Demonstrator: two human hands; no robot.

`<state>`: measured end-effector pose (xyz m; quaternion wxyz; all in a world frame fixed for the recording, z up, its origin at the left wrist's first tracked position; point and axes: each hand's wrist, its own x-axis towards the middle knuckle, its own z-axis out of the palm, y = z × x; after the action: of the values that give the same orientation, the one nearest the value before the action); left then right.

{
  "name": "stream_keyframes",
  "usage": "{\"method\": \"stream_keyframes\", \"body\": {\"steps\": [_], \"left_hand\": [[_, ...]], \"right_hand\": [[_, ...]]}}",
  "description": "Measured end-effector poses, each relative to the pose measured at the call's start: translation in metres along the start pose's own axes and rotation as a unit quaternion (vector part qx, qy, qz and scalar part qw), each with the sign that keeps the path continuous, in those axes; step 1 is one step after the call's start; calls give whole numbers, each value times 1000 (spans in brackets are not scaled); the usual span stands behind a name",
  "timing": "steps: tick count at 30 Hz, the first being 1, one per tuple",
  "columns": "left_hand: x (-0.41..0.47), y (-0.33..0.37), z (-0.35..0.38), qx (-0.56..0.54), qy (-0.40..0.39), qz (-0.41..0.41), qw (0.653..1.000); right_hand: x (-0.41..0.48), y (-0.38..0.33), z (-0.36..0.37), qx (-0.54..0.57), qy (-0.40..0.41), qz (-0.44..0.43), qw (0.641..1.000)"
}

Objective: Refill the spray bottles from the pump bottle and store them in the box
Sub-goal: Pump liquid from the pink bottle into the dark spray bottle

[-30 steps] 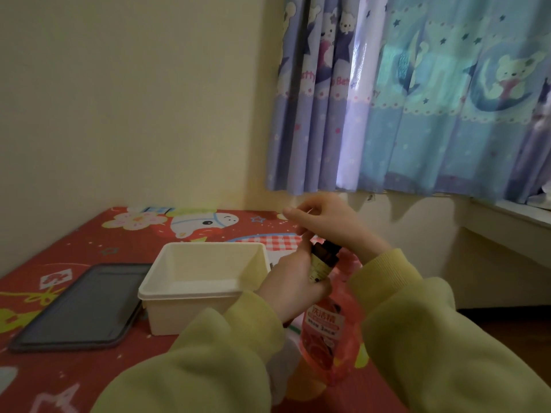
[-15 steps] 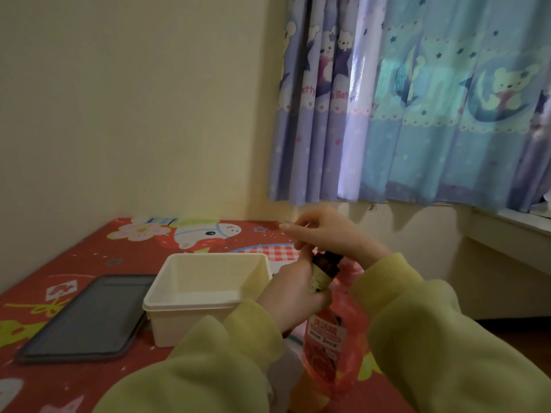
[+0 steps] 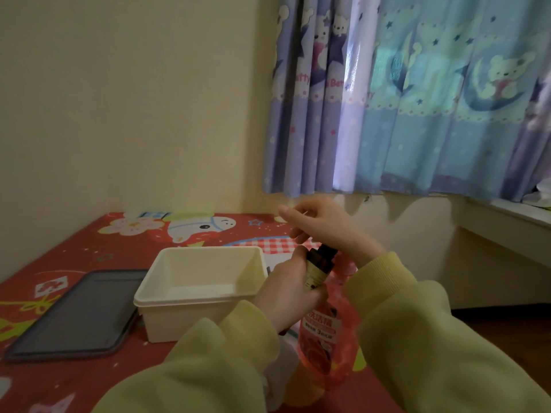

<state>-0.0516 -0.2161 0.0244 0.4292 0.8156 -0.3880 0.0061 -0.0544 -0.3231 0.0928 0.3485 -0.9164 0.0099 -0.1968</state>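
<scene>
My left hand [image 3: 286,290] grips a small dark brown spray bottle [image 3: 318,268] with a pale label, held upright above the table. My right hand [image 3: 323,226] sits over the bottle's top, fingers curled around the neck; the cap itself is hidden under them. Right behind and below stands the pink transparent pump bottle [image 3: 326,338] with a white and red label; its pump head is hidden behind my hands. The cream plastic box [image 3: 167,299] stands open and empty to the left of my hands.
A dark tablet [image 3: 74,314] lies flat left of the box on the red cartoon-print table cover [image 3: 89,242]. The wall runs along the far edge and blue curtains [image 3: 417,99] hang at the back right. Something white [image 3: 277,380] shows under my left sleeve.
The view has tilted slightly, so everything sits lower in frame. My hands keep the same hold on the small bottle; my right hand's fingers shift a little at its top.
</scene>
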Motion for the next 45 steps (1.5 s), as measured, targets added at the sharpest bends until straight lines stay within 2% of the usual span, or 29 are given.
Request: {"method": "stream_keyframes", "body": {"steps": [7,14,19,26,34,45], "left_hand": [[-1,7,-8,-22,17,2,1000],[-3,4,0,-21,11,6,1000],[-2,4,-2,-13,-5,-9,1000],[1,10,-13,7,3,5,1000],[1,2,-2,-4,-5,-5,1000],[2,10,-15,23,-3,11,1000]], "right_hand": [[0,-16,-10,65,-12,6,998],[-5,-5,-4,62,21,-7,998],[-5,-4,-2,30,7,3,1000],[1,-14,-10,54,0,10,999],[-2,2,0,44,48,-5,998],[-2,-14,-11,86,20,2,996]]}}
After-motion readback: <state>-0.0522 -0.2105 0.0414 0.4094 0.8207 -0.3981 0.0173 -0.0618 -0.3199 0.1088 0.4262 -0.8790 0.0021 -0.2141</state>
